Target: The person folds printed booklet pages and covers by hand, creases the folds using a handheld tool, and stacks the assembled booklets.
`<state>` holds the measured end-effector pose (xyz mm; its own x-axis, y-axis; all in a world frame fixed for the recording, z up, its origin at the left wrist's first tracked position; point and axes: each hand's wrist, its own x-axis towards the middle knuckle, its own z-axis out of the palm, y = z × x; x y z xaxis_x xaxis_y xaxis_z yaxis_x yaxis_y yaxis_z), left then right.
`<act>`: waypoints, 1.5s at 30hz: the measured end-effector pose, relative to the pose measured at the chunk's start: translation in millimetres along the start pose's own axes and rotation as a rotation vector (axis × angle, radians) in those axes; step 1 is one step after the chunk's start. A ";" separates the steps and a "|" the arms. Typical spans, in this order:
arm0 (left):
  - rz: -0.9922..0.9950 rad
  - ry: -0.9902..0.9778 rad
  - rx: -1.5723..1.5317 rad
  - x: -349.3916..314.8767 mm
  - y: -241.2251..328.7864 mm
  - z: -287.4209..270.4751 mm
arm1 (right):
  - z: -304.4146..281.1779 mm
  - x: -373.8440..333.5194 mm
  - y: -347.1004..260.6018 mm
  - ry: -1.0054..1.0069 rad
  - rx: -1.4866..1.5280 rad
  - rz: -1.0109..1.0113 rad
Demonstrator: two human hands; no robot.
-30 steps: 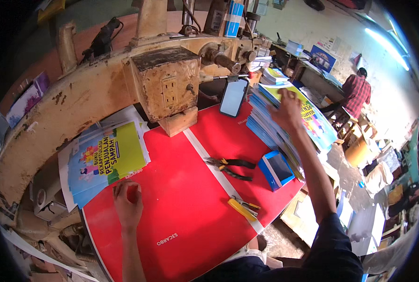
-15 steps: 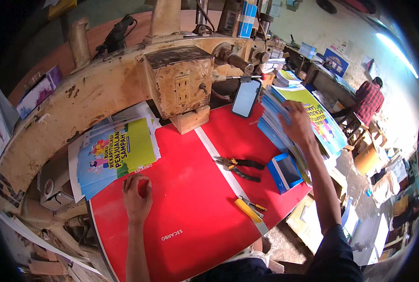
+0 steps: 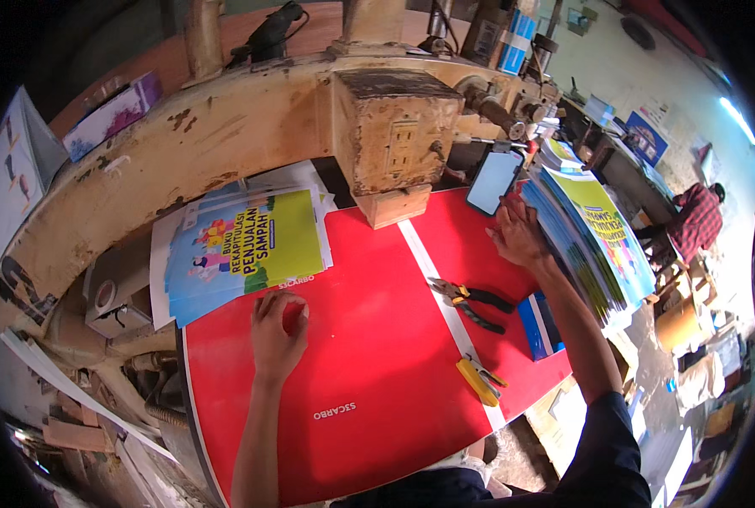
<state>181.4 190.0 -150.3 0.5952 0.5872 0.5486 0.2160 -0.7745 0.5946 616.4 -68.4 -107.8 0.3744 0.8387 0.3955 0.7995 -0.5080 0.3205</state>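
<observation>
My left hand (image 3: 278,339) rests low over the red tabletop (image 3: 377,339), its thumb and forefinger curled together into a ring. Whether anything small sits between those fingertips I cannot make out. Just above it lies a spread pile of blue and lime-green booklets (image 3: 288,233) on the left. My right hand (image 3: 521,237) is held with fingers apart over the red surface, beside a tall stack of the same booklets (image 3: 602,207) on the right. No object shows in it. A phone (image 3: 493,180) stands propped close to its fingertips.
Black-handled pliers (image 3: 472,302), a yellow-handled cutting tool (image 3: 479,381) and a blue box (image 3: 540,326) lie on the tabletop. A worn cream machine with a boxy head (image 3: 394,135) arches across the back. A person (image 3: 697,220) in a checked shirt sits at the far right.
My right hand has come off the top of the right stack, down to its left side near the phone. The left hand keeps its curl. The view has swung, shifting the scene rightward.
</observation>
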 end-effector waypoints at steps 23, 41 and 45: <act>0.016 -0.028 0.009 -1.2 -2.6 1.4 | -6.1 -2.6 2.9 0.071 0.096 0.023; 0.015 -0.029 0.014 -0.3 -3.3 0.8 | -13.8 33.9 7.9 0.136 0.066 0.116; 0.039 -0.011 0.023 -0.2 -4.4 1.7 | -10.9 44.3 16.2 0.135 0.049 0.126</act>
<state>181.6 193.0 -154.0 0.6118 0.5536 0.5650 0.2096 -0.8022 0.5590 640.8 -41.6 -75.6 0.4091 0.7334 0.5429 0.7735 -0.5944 0.2200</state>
